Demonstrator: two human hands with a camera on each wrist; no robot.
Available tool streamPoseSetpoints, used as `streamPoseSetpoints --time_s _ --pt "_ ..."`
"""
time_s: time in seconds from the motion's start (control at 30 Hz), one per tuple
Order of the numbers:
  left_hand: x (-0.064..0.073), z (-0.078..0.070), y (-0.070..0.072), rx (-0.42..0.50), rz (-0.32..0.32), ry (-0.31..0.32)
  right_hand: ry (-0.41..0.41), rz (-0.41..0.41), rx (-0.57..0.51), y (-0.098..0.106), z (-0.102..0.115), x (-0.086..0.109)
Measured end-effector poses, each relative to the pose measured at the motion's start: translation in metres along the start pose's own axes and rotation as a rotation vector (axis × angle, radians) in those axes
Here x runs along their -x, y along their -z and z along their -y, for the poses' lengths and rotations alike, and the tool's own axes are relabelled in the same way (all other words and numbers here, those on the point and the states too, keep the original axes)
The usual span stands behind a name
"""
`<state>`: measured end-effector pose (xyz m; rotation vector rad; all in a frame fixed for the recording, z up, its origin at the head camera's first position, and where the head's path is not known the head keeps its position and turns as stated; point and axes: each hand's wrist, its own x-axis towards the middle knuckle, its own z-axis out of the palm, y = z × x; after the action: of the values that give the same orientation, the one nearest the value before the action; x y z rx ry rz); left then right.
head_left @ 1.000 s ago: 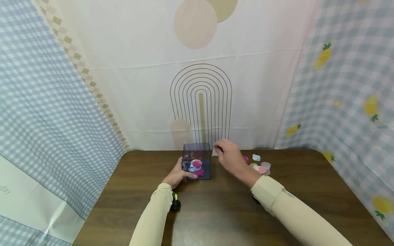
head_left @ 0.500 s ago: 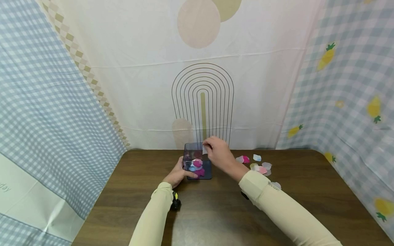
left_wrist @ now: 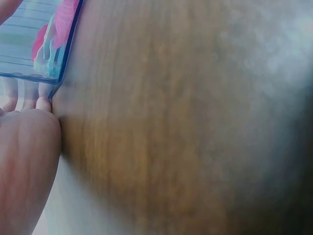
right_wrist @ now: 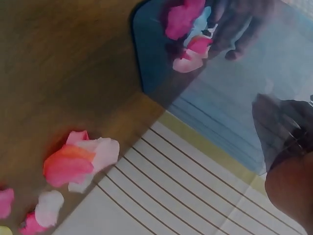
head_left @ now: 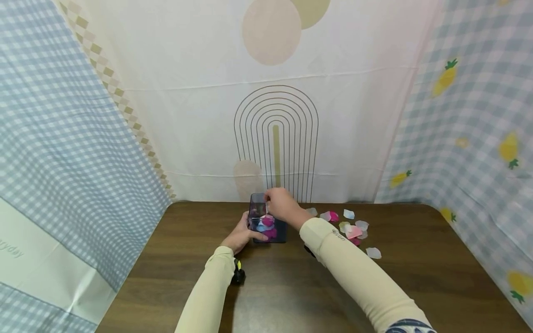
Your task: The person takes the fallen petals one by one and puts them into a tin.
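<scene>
A see-through bluish box (head_left: 281, 233) stands on the table near the wall cloth, with pink, white and light blue petals (head_left: 266, 227) in it. My left hand (head_left: 240, 235) grips the box at its left side, thumb across the front. Through the clear wall, the right wrist view shows its fingers (right_wrist: 239, 34) darkly. My right hand (head_left: 284, 204) is at the box's opening, pinching a pale petal (head_left: 268, 209) that is mostly hidden by the fingers. Part of the box (left_wrist: 29, 58) and my left hand (left_wrist: 24, 161) fill the left wrist view's left edge.
Right of the box lie several loose petals (head_left: 354, 230) in pink, white and yellow. A single pale petal (head_left: 373, 253) lies nearer the front. The wooden table (head_left: 175, 268) meets a patterned cloth (head_left: 200, 138) at the back, with checked cloths at both sides.
My right hand has moved left with the pale petal, from beside the box to its opening. My left hand has kept its grip. More loose petals show where the right arm was.
</scene>
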<state>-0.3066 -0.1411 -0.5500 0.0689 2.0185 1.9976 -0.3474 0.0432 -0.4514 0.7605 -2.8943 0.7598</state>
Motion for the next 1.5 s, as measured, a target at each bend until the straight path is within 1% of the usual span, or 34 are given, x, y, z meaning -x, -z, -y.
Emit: streamPoseSetpoints --time_s 0.13,0.27,0.37,0.6,1.0,1.13,1.27,1.37,1.5 --pt "0.001 -0.001 -0.001 -0.004 0.002 -0.010 -0.010 -0.005 -0.002 -0.001 0.000 0.000" --pt "0.003 -0.001 -0.003 -0.015 0.015 -0.005 -0.027 0.001 0.018 -0.001 0.000 0.002" --pt "0.003 -0.001 -0.003 -0.019 0.022 -0.004 -0.043 0.022 0.038 -0.003 0.000 0.002" --pt "0.002 0.000 0.000 -0.023 0.027 -0.003 -0.050 0.069 0.063 -0.005 0.002 -0.002" --pt "0.004 -0.004 0.000 -0.043 0.020 -0.007 -0.056 0.067 0.058 -0.002 0.003 -0.001" --pt "0.003 -0.005 0.001 -0.045 0.016 -0.010 -0.026 0.026 0.006 0.001 0.002 0.002" --pt "0.002 -0.005 0.001 -0.043 0.014 -0.018 0.056 -0.072 -0.093 0.007 -0.007 0.012" --pt "0.001 -0.003 0.000 -0.055 0.020 -0.016 0.124 -0.160 -0.127 0.017 -0.022 0.030" --pt "0.000 -0.001 0.001 -0.047 0.013 -0.005 0.173 -0.264 -0.122 0.038 -0.050 0.068"
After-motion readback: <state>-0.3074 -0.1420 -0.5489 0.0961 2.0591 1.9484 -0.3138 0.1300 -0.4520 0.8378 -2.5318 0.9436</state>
